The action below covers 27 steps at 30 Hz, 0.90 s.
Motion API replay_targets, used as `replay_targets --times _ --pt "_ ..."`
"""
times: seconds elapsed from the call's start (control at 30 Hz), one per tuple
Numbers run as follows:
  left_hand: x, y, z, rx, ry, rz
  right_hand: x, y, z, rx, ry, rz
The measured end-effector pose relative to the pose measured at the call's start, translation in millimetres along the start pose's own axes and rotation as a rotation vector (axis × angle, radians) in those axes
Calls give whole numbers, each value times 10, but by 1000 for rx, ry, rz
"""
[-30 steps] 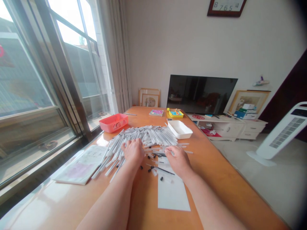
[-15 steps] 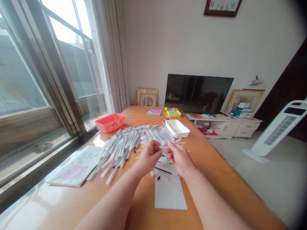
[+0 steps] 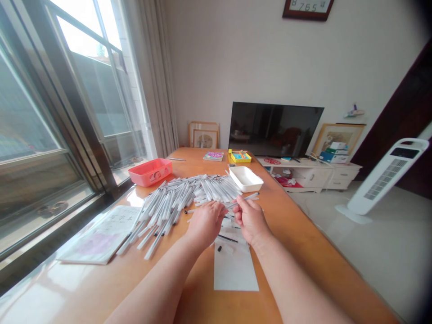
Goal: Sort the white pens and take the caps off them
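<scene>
Between my hands, a slim translucent pen (image 3: 231,205) slants up to the right above the table. My right hand (image 3: 251,220) is closed on it with thumb and fingers. My left hand (image 3: 206,222) is closed at the pen's left end, its back turned up so that the fingertips are mostly hidden. Below them lies a white paper sheet (image 3: 236,272), bearing a thin black stick (image 3: 228,238), a small black cap (image 3: 219,248) and some clear pieces. A large heap of similar translucent pens (image 3: 172,200) spreads out beyond my left hand.
A white tray (image 3: 248,189) stands behind my right hand, and a red plastic basket (image 3: 150,180) at the back left. A notebook (image 3: 97,243) lies left of the heap. Farther back are a booklet (image 3: 213,156) and a yellow box (image 3: 240,159). The table's right edge drops to the floor.
My left hand has turned over, its back now facing up and its fingers more hidden. My right hand keeps its grip on the pen. The whole view has shifted slightly.
</scene>
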<state>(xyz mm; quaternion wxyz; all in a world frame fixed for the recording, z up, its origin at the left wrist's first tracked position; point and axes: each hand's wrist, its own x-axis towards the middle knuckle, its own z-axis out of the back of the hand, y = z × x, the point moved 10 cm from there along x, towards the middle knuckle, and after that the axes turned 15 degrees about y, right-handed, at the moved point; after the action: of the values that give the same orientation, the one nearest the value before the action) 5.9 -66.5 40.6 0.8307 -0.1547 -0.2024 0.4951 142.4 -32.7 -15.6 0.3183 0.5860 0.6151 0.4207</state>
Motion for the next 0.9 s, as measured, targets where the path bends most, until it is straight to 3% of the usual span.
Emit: replay_targets --times 0.3,0.53,0.77,0.9 --pt "-18 156 -127 -370 134 72 32 -23 -1 8 2 -11" --pt "-86 409 -306 -798 209 212 166 143 474 116 -154 81" --pt "-41 489 -187 -471 50 182 140 0 243 -11 -32 47" --pt "-65 552 -155 -455 7 190 125 27 235 -64 -24 37"
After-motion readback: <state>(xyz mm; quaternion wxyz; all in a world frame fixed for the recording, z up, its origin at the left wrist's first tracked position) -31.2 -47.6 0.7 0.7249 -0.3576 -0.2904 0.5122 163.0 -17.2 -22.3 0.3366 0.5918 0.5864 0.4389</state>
